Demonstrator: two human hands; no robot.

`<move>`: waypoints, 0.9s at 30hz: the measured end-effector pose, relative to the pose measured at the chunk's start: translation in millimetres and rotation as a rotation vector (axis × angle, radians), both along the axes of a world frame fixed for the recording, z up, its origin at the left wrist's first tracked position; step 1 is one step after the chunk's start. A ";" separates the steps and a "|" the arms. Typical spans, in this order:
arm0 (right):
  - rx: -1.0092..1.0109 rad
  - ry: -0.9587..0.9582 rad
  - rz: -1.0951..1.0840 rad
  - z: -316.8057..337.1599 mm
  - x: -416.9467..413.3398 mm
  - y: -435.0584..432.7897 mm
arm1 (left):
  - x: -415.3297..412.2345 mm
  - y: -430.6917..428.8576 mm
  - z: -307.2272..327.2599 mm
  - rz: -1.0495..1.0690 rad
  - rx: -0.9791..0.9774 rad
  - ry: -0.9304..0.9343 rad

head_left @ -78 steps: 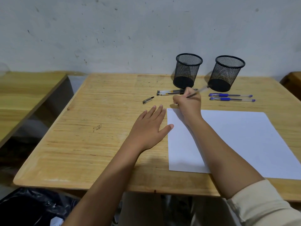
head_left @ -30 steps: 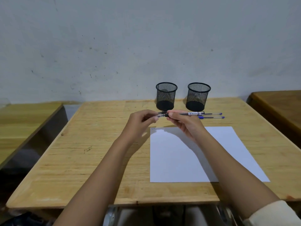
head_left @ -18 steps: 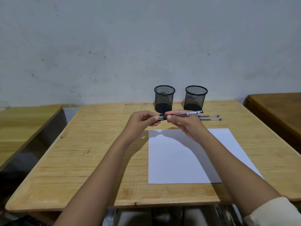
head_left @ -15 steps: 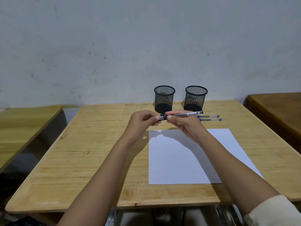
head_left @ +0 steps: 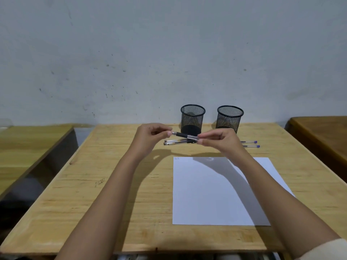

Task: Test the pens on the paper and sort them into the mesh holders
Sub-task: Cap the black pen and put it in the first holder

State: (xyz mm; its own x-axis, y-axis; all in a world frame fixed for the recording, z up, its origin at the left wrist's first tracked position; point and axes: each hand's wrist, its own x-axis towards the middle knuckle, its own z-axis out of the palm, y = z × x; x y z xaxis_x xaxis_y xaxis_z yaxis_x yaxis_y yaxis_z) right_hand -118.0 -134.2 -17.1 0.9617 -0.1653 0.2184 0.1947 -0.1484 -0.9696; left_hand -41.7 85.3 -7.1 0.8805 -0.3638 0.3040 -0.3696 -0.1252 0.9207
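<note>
I hold a black pen [head_left: 185,136] level above the table, between both hands. My left hand [head_left: 150,136] pinches its left end with the fingertips. My right hand [head_left: 218,140] grips its right end. Under it, a few black pens [head_left: 176,142] lie on the wooden table [head_left: 116,184]. Two blue pens [head_left: 250,144] lie to the right, partly hidden by my right hand. Two black mesh holders stand at the back, the left holder [head_left: 192,117] and the right holder [head_left: 230,118]. The white paper [head_left: 210,194] lies in front, with a small scribble at its top left corner.
A second wooden table [head_left: 28,147] stands to the left across a gap, and a darker one [head_left: 319,134] to the right. A grey wall rises right behind the holders.
My hands have drawn apart. The pen now spans the gap between them instead of sticking out to the right of my right hand. The view has shifted slightly.
</note>
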 end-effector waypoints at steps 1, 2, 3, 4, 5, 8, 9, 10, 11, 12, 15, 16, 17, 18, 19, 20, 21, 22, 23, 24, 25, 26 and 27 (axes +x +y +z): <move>-0.108 0.015 0.004 2.1 2.1 0.3 | 3.2 -1.6 3.6 0.009 -0.007 -0.005; -0.209 0.027 0.010 5.2 4.1 1.7 | 6.8 -4.8 7.9 0.016 -0.015 -0.016; -0.305 0.033 0.011 8.4 6.7 3.4 | 10.2 -9.6 13.3 0.019 -0.024 -0.030; -0.388 0.035 0.004 11.3 9.4 5.1 | 12.9 -15.6 19.3 0.023 -0.034 -0.050; -0.445 0.033 -0.008 14.1 13.6 6.2 | 17.0 -23.0 25.2 0.026 -0.047 -0.069; -0.426 0.009 -0.097 21.8 31.0 6.6 | 30.0 -45.3 39.6 0.034 -0.126 -0.102; -0.375 -0.012 -0.146 24.1 38.0 4.5 | 35.1 -51.3 40.7 0.039 -0.155 -0.101; -0.327 -0.040 -0.196 27.2 45.1 1.2 | 41.8 -56.7 39.1 0.051 -0.157 -0.097; -0.279 -0.067 -0.241 30.0 52.0 -2.9 | 48.7 -61.7 34.9 0.067 -0.116 -0.095; -0.234 -0.093 -0.281 33.5 58.6 -7.4 | 55.9 -66.1 29.1 0.092 -0.028 -0.095; -0.121 -0.171 -0.345 39.8 79.7 -21.0 | 73.5 -75.9 5.8 0.117 0.219 -0.023; -0.075 -0.179 -0.349 41.0 87.9 -24.4 | 79.1 -79.1 -1.5 0.087 0.252 0.000; -0.033 -0.170 -0.345 41.6 96.3 -26.8 | 84.3 -82.5 -7.9 0.053 0.272 0.007; -0.020 -0.151 -0.344 41.2 104.0 -28.6 | 87.5 -86.2 -12.1 0.023 0.287 0.009; -0.043 -0.142 -0.354 39.3 111.0 -29.9 | 88.4 -89.4 -14.2 0.006 0.299 0.010; -0.106 -0.138 -0.377 36.8 117.6 -31.5 | 90.0 -92.8 -15.4 -0.003 0.295 0.008; -0.188 -0.131 -0.408 33.8 123.5 -33.4 | 91.6 -96.2 -16.5 -0.006 0.274 0.006; -0.271 -0.114 -0.441 31.3 127.5 -34.7 | 93.9 -98.9 -18.8 -0.008 0.245 0.009; -0.340 -0.098 -0.469 28.2 131.1 -36.1 | 95.0 -100.9 -20.5 -0.014 0.211 0.012; -0.387 -0.089 -0.477 25.9 133.1 -36.6 | 94.5 -102.0 -20.3 -0.026 0.182 0.011; -0.428 -0.080 -0.473 23.7 134.8 -36.6 | 94.6 -102.8 -20.7 -0.038 0.160 0.002; -0.461 -0.070 -0.458 22.5 135.5 -35.9 | 96.5 -103.5 -22.4 -0.039 0.149 -0.006; -0.485 -0.061 -0.436 20.9 135.6 -34.3 | 98.2 -104.0 -24.8 -0.035 0.135 -0.011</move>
